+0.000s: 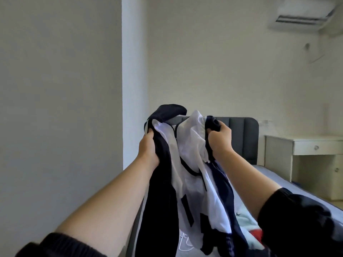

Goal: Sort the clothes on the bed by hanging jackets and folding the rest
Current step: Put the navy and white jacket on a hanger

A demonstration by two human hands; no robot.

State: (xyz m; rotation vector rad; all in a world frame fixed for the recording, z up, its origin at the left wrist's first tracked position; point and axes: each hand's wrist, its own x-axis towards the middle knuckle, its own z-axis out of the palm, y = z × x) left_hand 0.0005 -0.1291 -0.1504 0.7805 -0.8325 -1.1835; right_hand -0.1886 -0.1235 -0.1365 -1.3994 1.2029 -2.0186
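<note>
Hands hold up one jacket [187,164] in the air over the bed [289,184]. It is dark blue outside and white inside, with a zip down the middle and a dark collar flopped over at the top. It hangs down long and crumpled. The left hand [149,149] has its fingers curled tight round the dark left edge. The right hand [220,139] grips the other top edge, bunched in its fist. More clothes [246,225] lie on the bed below.
</note>
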